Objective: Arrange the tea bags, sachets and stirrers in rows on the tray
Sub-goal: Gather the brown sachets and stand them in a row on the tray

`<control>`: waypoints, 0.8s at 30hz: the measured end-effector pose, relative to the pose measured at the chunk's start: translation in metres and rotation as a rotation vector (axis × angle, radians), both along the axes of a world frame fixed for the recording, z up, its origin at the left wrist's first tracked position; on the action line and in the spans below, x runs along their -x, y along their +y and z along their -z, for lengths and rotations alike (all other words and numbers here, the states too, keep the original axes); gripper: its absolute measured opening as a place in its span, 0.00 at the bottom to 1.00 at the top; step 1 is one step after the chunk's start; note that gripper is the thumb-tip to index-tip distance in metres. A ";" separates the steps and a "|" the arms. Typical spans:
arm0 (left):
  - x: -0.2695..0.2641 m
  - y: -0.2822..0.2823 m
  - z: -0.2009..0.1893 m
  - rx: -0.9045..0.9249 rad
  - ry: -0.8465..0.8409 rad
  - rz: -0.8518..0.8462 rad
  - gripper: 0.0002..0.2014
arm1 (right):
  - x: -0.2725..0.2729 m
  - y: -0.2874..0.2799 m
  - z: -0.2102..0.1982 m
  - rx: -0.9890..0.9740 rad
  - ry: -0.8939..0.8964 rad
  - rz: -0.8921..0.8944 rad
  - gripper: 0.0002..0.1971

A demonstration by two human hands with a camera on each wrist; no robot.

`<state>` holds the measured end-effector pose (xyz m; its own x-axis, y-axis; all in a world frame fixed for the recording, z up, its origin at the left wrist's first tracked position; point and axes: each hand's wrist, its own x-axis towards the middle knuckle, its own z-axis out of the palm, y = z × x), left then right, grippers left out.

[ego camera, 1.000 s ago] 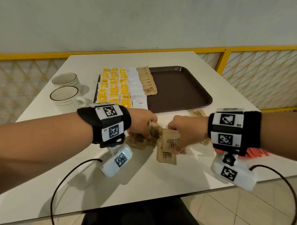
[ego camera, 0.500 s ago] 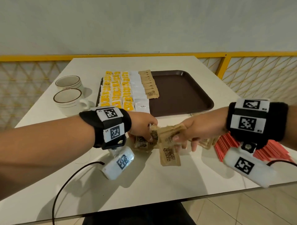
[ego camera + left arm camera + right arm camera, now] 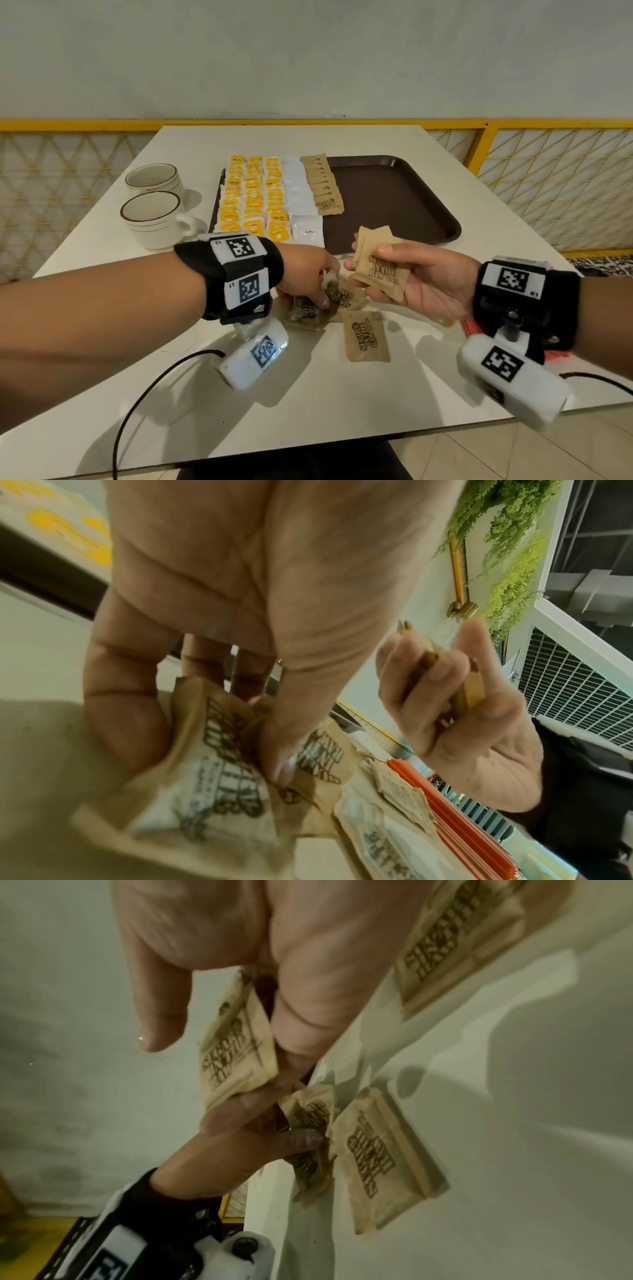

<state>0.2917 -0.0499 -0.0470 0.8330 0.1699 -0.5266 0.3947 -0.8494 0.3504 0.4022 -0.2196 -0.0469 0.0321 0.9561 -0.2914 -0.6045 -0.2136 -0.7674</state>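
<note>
Brown sugar sachets: stack now lifted clear of table, pinched between right hand thumb and fingers. Left hand fingertips still clamped on loose sachets below. Next: brown row on tray, likely.

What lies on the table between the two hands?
In the head view, loose brown sugar sachets lie on the table between the left hand and right hand.

Soft, even indoor light fell from above, casting pale shadows of the arms on the worktop. The head view was sharp but bowed at its edges. Both wrist views were dimmer, grainy and smeared by motion blur.
</note>
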 end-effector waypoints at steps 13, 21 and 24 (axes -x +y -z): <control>0.001 0.008 0.002 -0.005 -0.062 0.032 0.09 | 0.005 -0.007 -0.005 0.294 -0.917 -0.320 0.08; 0.015 0.023 0.002 0.325 -0.190 -0.241 0.09 | 0.035 0.009 -0.001 0.274 -1.661 -0.455 0.22; 0.020 0.027 -0.001 0.457 -0.273 -0.320 0.08 | 0.031 0.017 0.001 0.349 -1.624 -0.509 0.26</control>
